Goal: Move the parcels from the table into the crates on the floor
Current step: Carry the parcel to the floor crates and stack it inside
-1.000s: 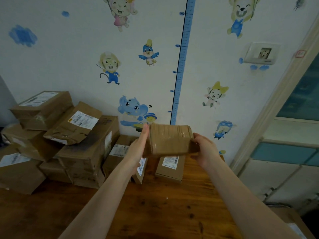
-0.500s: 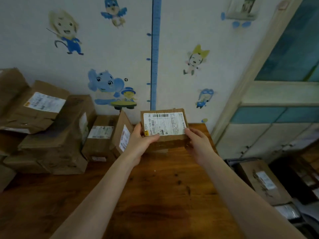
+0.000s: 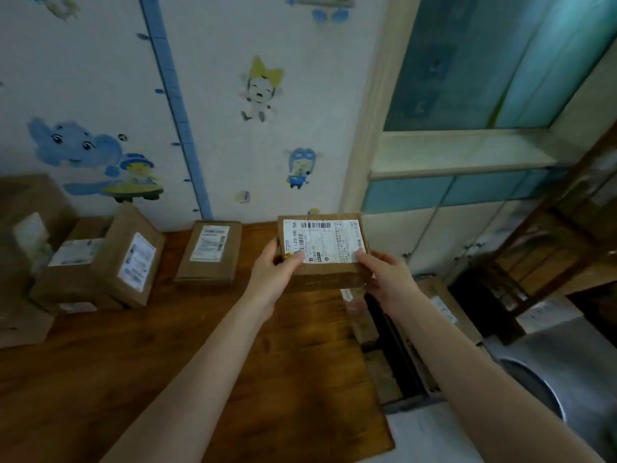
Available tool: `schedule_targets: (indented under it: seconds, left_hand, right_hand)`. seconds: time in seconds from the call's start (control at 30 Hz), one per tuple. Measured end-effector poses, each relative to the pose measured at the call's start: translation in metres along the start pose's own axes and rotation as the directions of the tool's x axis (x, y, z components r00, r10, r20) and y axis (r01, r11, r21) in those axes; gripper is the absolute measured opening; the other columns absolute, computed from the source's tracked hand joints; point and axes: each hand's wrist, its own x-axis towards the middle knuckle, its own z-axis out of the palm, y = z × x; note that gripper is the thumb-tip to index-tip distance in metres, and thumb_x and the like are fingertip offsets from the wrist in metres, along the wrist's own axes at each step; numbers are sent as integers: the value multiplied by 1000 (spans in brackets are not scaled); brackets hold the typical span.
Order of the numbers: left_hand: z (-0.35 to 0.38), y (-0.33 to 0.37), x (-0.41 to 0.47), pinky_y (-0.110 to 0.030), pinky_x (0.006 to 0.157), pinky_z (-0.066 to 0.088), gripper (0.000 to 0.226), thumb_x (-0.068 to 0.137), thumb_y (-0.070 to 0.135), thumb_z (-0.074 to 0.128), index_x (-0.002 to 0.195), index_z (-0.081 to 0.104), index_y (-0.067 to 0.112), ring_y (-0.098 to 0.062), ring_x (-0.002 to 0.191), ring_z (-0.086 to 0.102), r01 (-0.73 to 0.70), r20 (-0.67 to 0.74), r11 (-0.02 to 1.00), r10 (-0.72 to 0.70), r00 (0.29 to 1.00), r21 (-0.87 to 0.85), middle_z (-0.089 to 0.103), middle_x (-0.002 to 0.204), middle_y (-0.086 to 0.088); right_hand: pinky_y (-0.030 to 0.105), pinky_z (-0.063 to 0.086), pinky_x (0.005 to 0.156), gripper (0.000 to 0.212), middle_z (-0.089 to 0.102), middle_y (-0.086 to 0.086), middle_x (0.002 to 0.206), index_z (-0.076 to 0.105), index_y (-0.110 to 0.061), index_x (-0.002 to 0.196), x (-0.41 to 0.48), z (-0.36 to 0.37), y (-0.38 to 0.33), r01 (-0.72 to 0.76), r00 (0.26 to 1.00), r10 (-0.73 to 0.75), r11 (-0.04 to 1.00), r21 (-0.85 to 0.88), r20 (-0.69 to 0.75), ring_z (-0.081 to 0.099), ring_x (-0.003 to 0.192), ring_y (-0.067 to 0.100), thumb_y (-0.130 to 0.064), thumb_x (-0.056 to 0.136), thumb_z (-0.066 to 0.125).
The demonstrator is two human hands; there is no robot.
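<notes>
1. The parcel (image 3: 322, 242), label facing up, is held in the air over the right edge of the table (image 3: 167, 362).
2. The left grip (image 3: 277, 272) clasps its left end with the thumb on the label; the right grip (image 3: 384, 275) clasps its right end.
3. A flat box (image 3: 209, 252) lies on the table to the left.

Label txt on held parcel (image 3: 325, 242) too blurry 2 read, leftmost box (image 3: 23, 208) cut off, floor parcel (image 3: 447, 309) partly behind right forearm (image 3: 460, 369).
</notes>
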Motion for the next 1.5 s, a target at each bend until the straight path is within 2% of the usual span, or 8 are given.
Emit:
schedule_targets:
  seconds: [0.17,0.3,0.47,0.7,0.9,1.1,1.27,1.5]
  left_hand:
    - [121,-16,-12,-26,85,48,44,94,20,57,136,46,28,-10,103,57,38,23,998,-36,999,-52,59,123,6]
    - [181,-27,-12,-16,64,45,44,94,17,57,136,46,26,0,87,56,80,53,995,-77,996,-58,59,113,9]
    - [231,-51,-2,-28,75,51,48,93,22,59,138,42,23,-5,91,58,168,26,984,-166,986,-63,58,118,3]
    - [283,-96,41,-34,93,43,68,87,31,67,144,30,33,-15,115,53,297,81,953,-292,953,-66,55,129,6]
    - [313,-133,87,-43,108,39,73,85,20,69,145,28,29,-16,121,52,379,65,920,-374,925,-97,56,129,5]
    - [328,-175,124,-40,100,47,65,81,22,73,136,40,18,-17,108,60,513,1,849,-517,856,-128,62,115,3]
    - [339,-220,151,-42,94,50,62,78,28,74,130,46,12,-22,103,61,654,-122,744,-668,734,-140,62,116,-5]
    - [354,-290,173,-28,62,51,32,86,31,67,111,52,19,-12,81,62,718,-195,647,-763,617,-257,63,97,1]
  right_hand:
    - [21,51,48,26,66,7,86,54,-5,116,10,-122,-3,-9,1000,9,1000,16,-13,66,63,11,-10,91,60]
    - [19,49,46,21,65,7,86,54,-3,113,21,-183,2,-48,998,50,998,49,-33,65,65,13,-8,92,58]
    - [19,49,45,20,67,6,84,55,-4,110,42,-232,16,-128,990,132,990,64,-59,66,60,11,-8,91,60]
    - [28,50,65,5,65,4,84,55,-13,90,94,-267,39,-252,962,259,965,76,-85,62,76,17,-9,92,58]
    - [24,47,64,8,62,1,83,56,-12,88,155,-280,54,-305,942,308,951,39,-135,59,75,13,-6,93,55]
    - [27,51,69,20,65,5,89,57,-2,113,216,-292,86,-401,913,397,916,-22,-90,61,78,15,-7,94,55]
    - [28,52,69,7,66,7,91,59,-7,99,263,-301,121,-509,861,506,857,-82,-58,62,80,18,-8,93,56]
    - [39,51,90,28,65,13,109,59,-6,117,320,-321,191,-613,787,613,763,-206,-72,61,103,29,-12,90,61]
